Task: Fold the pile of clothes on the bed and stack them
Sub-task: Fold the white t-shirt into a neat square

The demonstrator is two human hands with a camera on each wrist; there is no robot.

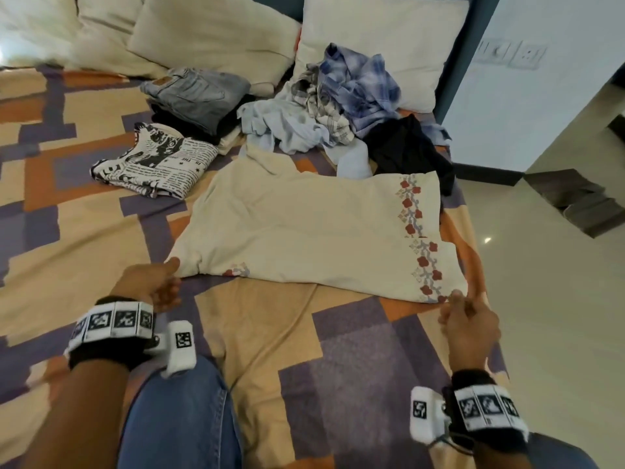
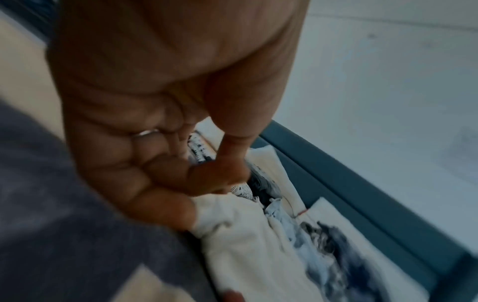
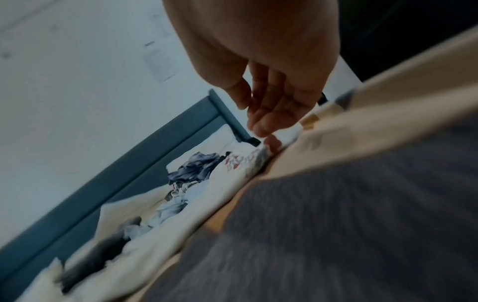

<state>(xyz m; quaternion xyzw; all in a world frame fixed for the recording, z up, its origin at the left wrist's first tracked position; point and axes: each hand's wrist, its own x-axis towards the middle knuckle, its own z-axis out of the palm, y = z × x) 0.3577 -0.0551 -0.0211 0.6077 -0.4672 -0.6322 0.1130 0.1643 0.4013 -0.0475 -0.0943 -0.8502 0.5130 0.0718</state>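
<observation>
A cream garment (image 1: 304, 225) with red floral embroidery lies spread flat on the patterned bedsheet (image 1: 355, 350). My left hand (image 1: 162, 282) is at its near left corner; in the left wrist view the curled fingers (image 2: 165, 208) grip the cream cloth (image 2: 245, 255). My right hand (image 1: 463, 309) pinches the embroidered hem at the near right corner; the right wrist view shows the fingertips (image 3: 261, 128) closed on the cloth's edge (image 3: 207, 194). Behind it lies the unfolded pile (image 1: 338, 106), with a blue plaid shirt on top.
Folded jeans (image 1: 199, 93) top a stack at the back, with a folded newspaper-print garment (image 1: 155, 160) in front. A black garment (image 1: 406, 147) lies at the pile's right. Pillows (image 1: 216, 32) line the headboard. The bed's right edge drops to the tiled floor (image 1: 541, 299). My knee (image 1: 182, 418) rests on the sheet.
</observation>
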